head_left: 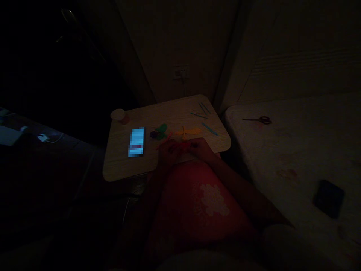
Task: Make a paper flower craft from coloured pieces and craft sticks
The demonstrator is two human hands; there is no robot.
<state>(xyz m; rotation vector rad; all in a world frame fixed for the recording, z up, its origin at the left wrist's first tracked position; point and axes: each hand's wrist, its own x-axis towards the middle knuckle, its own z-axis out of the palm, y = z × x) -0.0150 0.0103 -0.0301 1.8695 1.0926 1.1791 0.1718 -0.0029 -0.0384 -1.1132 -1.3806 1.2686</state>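
Observation:
Both hands meet at the near edge of a small wooden table (126, 167), in dim light. My left hand (167, 153) is closed around the left end of red modelling clay (182, 147). My right hand (199, 148) has its fingers bent on the clay's right end. The shape of the red piece is partly hidden by the fingers. Just beyond the hands lies a flat orange clay piece (193, 131). Green clay (161, 130) and a dark blue lump (153, 134) are to the left, with a pink piece (168, 136) close to my left hand.
A lit phone (137, 142) lies on the table's left side, and a cup (120, 116) stands at its back left corner. Several thin teal tools (209, 128) lie at the right. Scissors (262, 120) and a dark square object (329, 198) rest on the pale surface to the right.

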